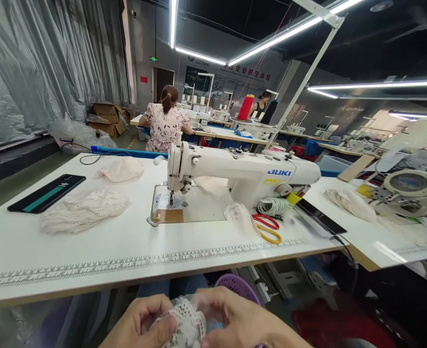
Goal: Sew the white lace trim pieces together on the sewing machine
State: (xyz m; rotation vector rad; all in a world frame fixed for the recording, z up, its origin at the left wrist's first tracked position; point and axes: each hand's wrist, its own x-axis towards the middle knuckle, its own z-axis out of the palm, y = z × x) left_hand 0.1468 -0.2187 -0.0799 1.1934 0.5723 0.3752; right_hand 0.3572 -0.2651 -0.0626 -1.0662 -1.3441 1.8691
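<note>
Below the table's front edge, at the bottom of the head view, my left hand [146,321] and my right hand [231,319] are both closed on a bunched piece of white eyelet lace [187,321]. The lace is gathered between my fingers, its lower part cut off by the frame. A white sewing machine [249,169] stands on the white table [119,246] beyond my hands. To the left of its needle lies a stack of lace pieces [86,208], with a pale fabric piece [122,170] behind it.
Red-handled scissors [266,222], yellow handles [270,234] and a coiled white cord [272,206] lie right of the machine bed. A black-and-green case [47,193] rests at the left. A purple basket [238,285] is under the table edge. A person [166,121] sits ahead.
</note>
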